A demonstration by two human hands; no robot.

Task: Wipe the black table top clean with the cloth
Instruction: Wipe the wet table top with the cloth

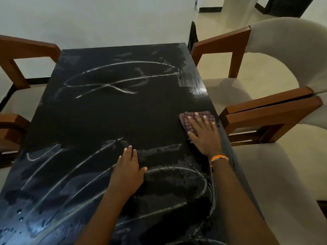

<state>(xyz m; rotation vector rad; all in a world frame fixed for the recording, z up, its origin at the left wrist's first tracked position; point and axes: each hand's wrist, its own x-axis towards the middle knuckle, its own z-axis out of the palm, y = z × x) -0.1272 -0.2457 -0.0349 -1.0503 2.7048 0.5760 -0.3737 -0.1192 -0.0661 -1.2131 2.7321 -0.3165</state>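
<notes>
While our right hand (203, 133) presses flat, fingers spread, on the checked cloth (197, 119) at the right edge of the black table top (109, 117), our left hand (128, 171) rests open and empty nearer us, so the pale streaks (122, 76) lie mostly leftward and farther off.

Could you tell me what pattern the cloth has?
The cloth is a red-and-white check, seen in the head view.
</notes>
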